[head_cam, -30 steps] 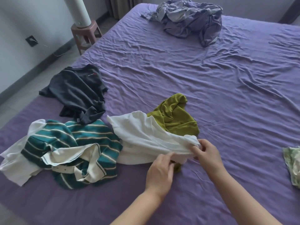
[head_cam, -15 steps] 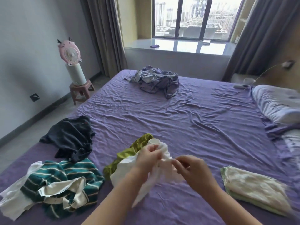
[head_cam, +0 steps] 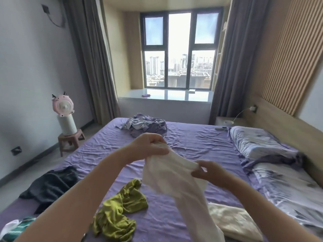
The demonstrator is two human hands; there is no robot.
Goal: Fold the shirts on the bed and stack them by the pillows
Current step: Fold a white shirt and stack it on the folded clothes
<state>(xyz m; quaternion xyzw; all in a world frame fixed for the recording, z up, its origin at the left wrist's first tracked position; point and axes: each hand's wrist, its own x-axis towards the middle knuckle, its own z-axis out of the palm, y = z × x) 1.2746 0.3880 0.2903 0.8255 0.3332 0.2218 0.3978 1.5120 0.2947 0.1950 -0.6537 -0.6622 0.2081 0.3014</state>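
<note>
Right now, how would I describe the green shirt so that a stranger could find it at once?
Start at the purple bed and look at its near part, below the white shirt that both hands hold up. The green shirt lies crumpled there. It is the only olive-green piece, between the dark shirt and the folded pale one.

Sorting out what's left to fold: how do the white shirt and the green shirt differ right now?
The white shirt is lifted off the bed, gripped by the left hand and right hand; the green shirt lies on the sheet, untouched. The white shirt hangs stretched out; the green shirt is crumpled in a heap. Neither is folded.
</note>
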